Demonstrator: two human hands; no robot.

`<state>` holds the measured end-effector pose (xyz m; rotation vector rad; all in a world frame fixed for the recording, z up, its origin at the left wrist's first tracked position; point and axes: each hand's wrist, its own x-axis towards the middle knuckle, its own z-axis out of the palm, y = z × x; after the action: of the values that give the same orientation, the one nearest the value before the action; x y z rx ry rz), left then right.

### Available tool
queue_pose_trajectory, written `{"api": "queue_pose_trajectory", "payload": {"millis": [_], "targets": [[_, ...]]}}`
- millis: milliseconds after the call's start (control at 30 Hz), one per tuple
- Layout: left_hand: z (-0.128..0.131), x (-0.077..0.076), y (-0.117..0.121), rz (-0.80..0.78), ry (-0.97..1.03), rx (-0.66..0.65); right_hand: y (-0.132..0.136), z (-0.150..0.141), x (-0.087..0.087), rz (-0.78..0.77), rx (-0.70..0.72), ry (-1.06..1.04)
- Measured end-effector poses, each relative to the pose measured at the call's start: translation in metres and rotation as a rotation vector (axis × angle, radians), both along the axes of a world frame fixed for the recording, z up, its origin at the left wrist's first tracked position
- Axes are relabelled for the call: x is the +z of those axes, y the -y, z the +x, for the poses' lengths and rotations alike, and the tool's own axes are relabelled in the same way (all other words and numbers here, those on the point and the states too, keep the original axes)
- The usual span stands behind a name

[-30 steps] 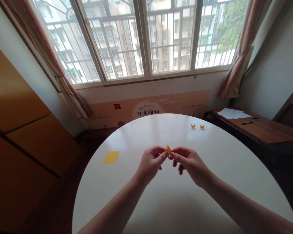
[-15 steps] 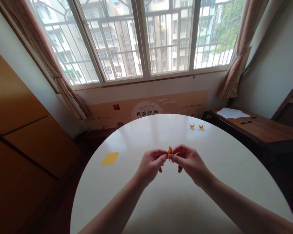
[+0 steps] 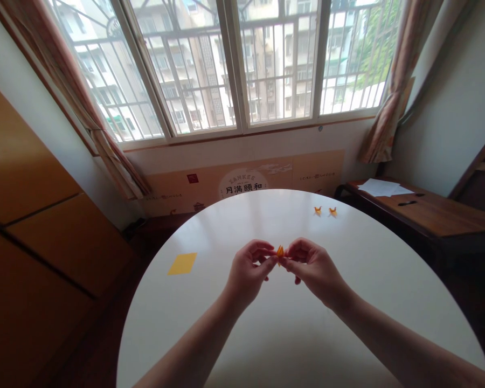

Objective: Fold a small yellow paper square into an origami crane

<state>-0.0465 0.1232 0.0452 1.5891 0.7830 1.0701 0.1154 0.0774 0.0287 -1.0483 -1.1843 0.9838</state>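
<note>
Above the middle of the white round table (image 3: 242, 334), a small folded piece of orange paper (image 3: 280, 252) is pinched between both hands. My left hand (image 3: 250, 267) grips its left side between thumb and fingers. On the opposite side, my right hand (image 3: 310, 264) pinches it the same way. Its points stick up between the fingertips, while the fingers cover part of the lower folds. Two finished-looking orange paper cranes, a left one (image 3: 317, 210) and a right one (image 3: 332, 212), stand side by side farther back on the table. A flat yellow paper sheet (image 3: 182, 263) lies to the left.
A brown wooden side table (image 3: 440, 210) with white papers (image 3: 382, 187) stands at the right. Beyond the round table's far edge is a tan printed board (image 3: 165, 183) under the barred window. Wooden cabinet doors (image 3: 44, 231) rise on the left.
The folded paper's upper points look wider and more spread than before. Both hands have shifted only slightly around it, and the cranes and yellow sheet stay put.
</note>
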Motion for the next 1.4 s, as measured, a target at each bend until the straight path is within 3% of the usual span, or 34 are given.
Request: {"api": "queue_pose_trajectory", "payload": {"millis": [333, 733, 1067, 1400], "targets": [[-0.001, 0.001, 0.006, 0.271, -0.098, 0.114, 0.001, -0.001, -0.001, 0.017, 0.071, -0.128], [-0.002, -0.002, 0.005, 0.222, -0.109, 0.075, 0.001, 0.000, 0.000, 0.041, 0.016, -0.033], [-0.002, 0.009, 0.008, 0.332, -0.166, 0.022, 0.001, 0.002, 0.000, 0.161, -0.097, 0.213], [-0.006, 0.003, 0.003, 0.258, -0.109, -0.024, 0.004, 0.003, 0.008, 0.098, -0.041, 0.122]]}}
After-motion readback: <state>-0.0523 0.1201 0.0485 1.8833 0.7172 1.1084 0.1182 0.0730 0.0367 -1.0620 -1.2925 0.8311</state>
